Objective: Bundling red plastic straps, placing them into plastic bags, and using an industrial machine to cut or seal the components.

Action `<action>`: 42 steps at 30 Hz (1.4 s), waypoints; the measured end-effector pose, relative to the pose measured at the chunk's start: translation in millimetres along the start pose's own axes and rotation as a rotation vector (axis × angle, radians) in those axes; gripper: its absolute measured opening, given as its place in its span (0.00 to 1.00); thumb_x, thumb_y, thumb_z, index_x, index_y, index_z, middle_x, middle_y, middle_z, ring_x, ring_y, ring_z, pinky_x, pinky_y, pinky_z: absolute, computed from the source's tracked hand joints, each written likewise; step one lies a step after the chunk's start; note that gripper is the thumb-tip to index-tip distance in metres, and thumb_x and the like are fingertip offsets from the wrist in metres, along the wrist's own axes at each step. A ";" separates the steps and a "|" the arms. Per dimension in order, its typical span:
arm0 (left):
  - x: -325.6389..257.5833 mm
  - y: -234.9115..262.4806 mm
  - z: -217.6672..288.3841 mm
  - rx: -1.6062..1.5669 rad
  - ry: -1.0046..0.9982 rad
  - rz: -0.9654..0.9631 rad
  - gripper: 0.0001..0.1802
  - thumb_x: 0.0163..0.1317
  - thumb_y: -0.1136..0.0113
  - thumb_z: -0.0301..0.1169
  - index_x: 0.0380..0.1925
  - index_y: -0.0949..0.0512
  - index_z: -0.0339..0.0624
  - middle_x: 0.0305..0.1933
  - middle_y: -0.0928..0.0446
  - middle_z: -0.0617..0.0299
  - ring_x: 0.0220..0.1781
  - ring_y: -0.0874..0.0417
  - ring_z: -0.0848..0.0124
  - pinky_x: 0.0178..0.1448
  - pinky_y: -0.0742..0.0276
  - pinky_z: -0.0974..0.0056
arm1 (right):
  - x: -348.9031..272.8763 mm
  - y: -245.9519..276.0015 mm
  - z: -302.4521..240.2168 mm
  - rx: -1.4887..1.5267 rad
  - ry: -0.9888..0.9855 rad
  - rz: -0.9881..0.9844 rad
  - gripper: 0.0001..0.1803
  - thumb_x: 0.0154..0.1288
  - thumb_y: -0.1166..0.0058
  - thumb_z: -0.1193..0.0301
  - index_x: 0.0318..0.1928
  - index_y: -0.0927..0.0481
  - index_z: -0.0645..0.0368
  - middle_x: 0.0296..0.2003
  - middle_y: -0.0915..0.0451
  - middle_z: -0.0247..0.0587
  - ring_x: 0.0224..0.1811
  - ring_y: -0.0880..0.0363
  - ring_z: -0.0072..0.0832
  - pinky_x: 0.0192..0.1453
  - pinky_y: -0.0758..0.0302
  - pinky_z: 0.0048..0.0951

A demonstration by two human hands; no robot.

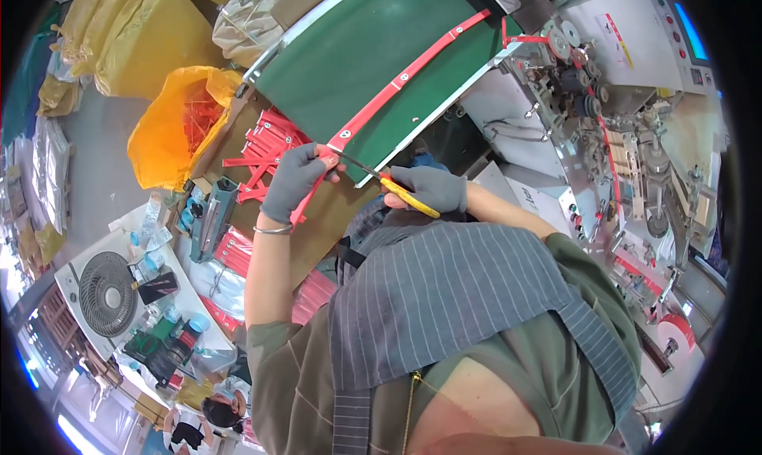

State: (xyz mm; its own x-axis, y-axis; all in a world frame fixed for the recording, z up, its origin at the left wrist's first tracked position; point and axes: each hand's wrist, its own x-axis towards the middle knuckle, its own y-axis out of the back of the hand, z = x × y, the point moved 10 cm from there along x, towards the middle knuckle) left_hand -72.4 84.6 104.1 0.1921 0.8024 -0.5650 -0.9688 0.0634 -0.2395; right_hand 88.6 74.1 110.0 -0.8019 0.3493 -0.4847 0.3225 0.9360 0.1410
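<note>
A long red printed ribbon (382, 96) runs across the green conveyor belt (325, 62) toward me. My left hand (290, 184), in a grey fingerless glove, pinches it just past the belt's near end. The ribbon's tail hangs down below that hand. In my gloved right hand (435, 188) are scissors (409, 196) with yellow and orange handles. Their blades reach the ribbon beside my left fingertips; whether they are parted I cannot tell. Several red ribbon pieces (268, 142) lie piled on a brown surface just left of my left hand.
An orange-yellow bag (149, 142) with red scraps inside stands left of the belt. Machinery with rollers (586, 82) and a control screen (690, 33) fills the right side. At lower left are a fan (107, 295) and small items on a white table. Another person (222, 411) is farther off.
</note>
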 end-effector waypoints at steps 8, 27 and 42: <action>1.7 1.3 3.6 0.035 -0.008 0.003 0.08 0.61 0.46 0.28 0.34 0.24 0.33 0.31 0.22 0.60 0.31 0.22 0.75 0.39 0.26 0.70 | -12.4 1.4 5.5 0.026 -0.075 0.016 0.25 0.65 0.53 0.50 0.46 0.29 0.61 0.35 0.23 0.48 0.39 0.24 0.35 0.44 0.31 0.31; 7.5 45.2 -27.1 0.208 0.016 0.046 0.14 0.59 0.44 0.34 0.39 0.24 0.33 0.34 0.20 0.56 0.32 0.20 0.69 0.39 0.24 0.67 | -11.3 13.0 -2.0 -0.132 -0.057 0.176 0.24 0.62 0.47 0.50 0.39 0.24 0.63 0.27 0.22 0.50 0.30 0.22 0.36 0.37 0.30 0.33; 182.4 -33.0 -32.7 1.083 -0.445 0.634 0.17 0.52 0.38 0.41 0.37 0.23 0.43 0.33 0.22 0.53 0.39 0.20 0.56 0.46 0.27 0.57 | -83.3 85.2 77.6 0.033 -0.269 0.331 0.30 0.60 0.53 0.41 0.34 0.25 0.60 0.26 0.23 0.52 0.31 0.23 0.43 0.36 0.31 0.36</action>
State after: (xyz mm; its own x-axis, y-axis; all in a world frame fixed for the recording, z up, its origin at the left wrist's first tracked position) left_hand -0.3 209.4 -16.9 -0.2015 0.9794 0.0090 -0.5457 -0.1199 0.8294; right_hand 221.9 121.4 95.4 -0.4939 0.6028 -0.6267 0.5598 0.7719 0.3013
